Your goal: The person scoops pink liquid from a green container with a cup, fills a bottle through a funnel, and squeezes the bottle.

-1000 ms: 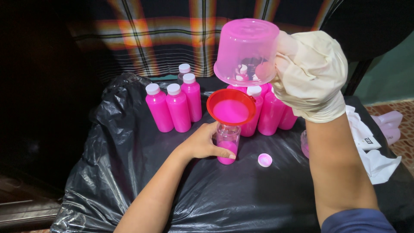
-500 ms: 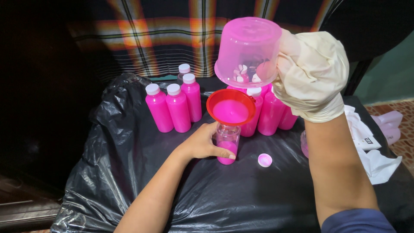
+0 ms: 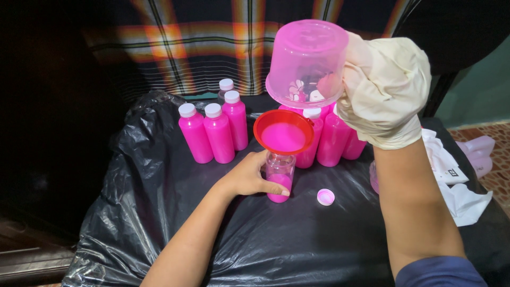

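left hand (image 3: 248, 178) bare, wrapped round small clear bottle (image 3: 280, 178) under red funnel (image 3: 283, 132) | gloved right hand (image 3: 383, 90) raised, clenching upturned pink tub (image 3: 307, 62) above funnel | capped pink bottles (image 3: 212, 130) behind | loose cap (image 3: 325, 196) on black plastic sheet (image 3: 297, 239)

Glove (image 3: 385, 90) cream; inverted tub (image 3: 307, 61) translucent pink; funnel (image 3: 283, 133) red, filled bright pink; bottles (image 3: 212, 134) magenta with white caps; loose cap (image 3: 325, 196) pale pink; sheet (image 3: 297, 239) glossy black; backdrop cloth (image 3: 175, 48) dark plaid, orange and yellow stripes.
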